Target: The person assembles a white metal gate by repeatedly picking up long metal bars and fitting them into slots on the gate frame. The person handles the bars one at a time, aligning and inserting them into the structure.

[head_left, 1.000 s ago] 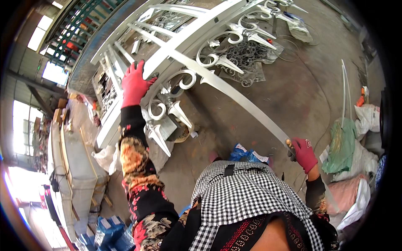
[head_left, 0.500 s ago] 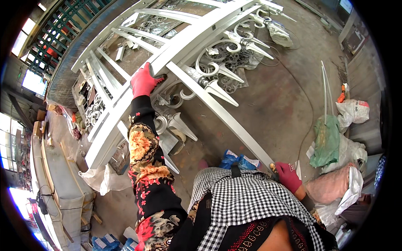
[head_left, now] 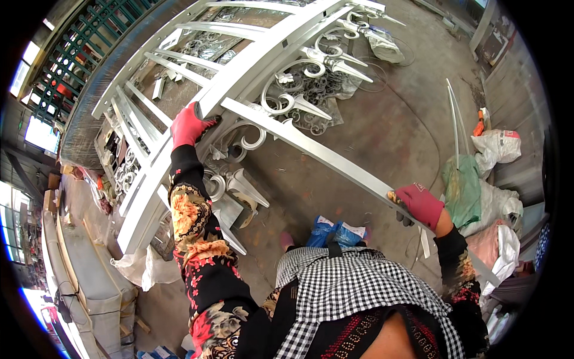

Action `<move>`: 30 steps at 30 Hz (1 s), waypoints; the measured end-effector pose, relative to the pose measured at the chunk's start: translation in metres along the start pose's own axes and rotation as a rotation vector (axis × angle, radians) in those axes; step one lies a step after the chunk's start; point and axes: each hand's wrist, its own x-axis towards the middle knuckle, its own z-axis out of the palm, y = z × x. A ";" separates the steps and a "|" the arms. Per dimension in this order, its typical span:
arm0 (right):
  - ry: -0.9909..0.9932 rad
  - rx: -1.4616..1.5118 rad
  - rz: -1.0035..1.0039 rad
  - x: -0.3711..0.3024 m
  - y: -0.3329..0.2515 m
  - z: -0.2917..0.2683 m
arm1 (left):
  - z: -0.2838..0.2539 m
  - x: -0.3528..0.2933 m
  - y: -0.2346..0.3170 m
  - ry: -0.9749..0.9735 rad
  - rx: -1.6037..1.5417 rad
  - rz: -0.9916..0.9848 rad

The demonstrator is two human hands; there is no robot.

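My right hand (head_left: 420, 203), in a red glove with dark fingertips, grips a long white metal bar (head_left: 323, 152). From this hand the bar slants to the far left, where its end lies close to the rail beside my left hand. The near end runs on past my right forearm. My left hand (head_left: 190, 127), in a matching glove, is closed over the thick rail of a white metal frame (head_left: 251, 60); its fingers are partly hidden. White scroll pieces and spear-shaped finials (head_left: 311, 107) stick out along the frame's right side, several of them beneath or beside the bar.
Loose scroll ornaments (head_left: 314, 90) lie in a heap under the frame. Sacks, one green (head_left: 463, 188), stand at the right wall, with thin rods upright. Blue packages (head_left: 335, 232) lie by my feet. Long wrapped stock (head_left: 86, 263) is at the left, and a cable crosses the floor.
My right hand has moved up and forward along with the bar, and more of the bar's near end shows behind it. My left hand stays on the rail; the view has shifted slightly.
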 end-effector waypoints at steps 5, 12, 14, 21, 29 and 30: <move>0.057 -0.095 -0.137 -0.012 -0.004 0.004 | -0.004 -0.002 0.001 -0.005 -0.038 0.005; 0.268 -0.554 -0.471 -0.012 0.036 0.033 | -0.005 -0.002 0.005 -0.023 -0.005 0.017; 0.200 -0.490 -0.262 -0.012 0.023 0.028 | -0.006 -0.002 0.003 -0.037 0.006 -0.004; 0.149 -0.246 -0.235 -0.018 -0.011 -0.008 | -0.005 -0.005 0.002 0.020 0.021 -0.006; 0.036 0.307 0.150 -0.016 0.008 0.017 | -0.013 -0.009 0.000 -0.041 -0.021 -0.028; 0.007 0.242 0.137 -0.011 -0.014 0.000 | -0.012 -0.009 -0.003 -0.054 -0.008 -0.050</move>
